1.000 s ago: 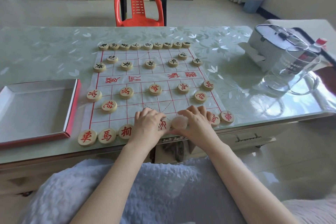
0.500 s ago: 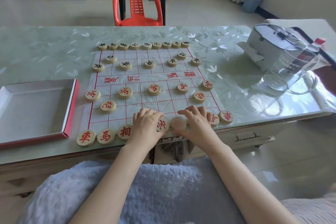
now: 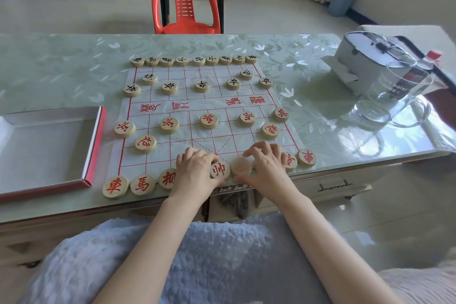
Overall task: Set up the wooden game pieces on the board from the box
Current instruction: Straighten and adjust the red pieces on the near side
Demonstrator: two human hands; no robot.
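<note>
While setup is nearly finished, right hand [image 3: 265,168] seemingly pinches a blank-faced piece [image 3: 241,166] needing flipping; left hand [image 3: 196,170] rests flat beside it

Red chair [image 3: 187,27] beyond the table [image 3: 61,69] — glass jug [image 3: 392,96] at right.

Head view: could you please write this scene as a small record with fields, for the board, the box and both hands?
board: sheet with a red grid
far row: nine black-lettered pieces in line
near row: red-lettered pieces, with one blank-faced piece among them
box: left of the board, no pieces seen inside
left hand: rests over the near row
right hand: thumb and forefinger pinch the blank-faced piece
</note>
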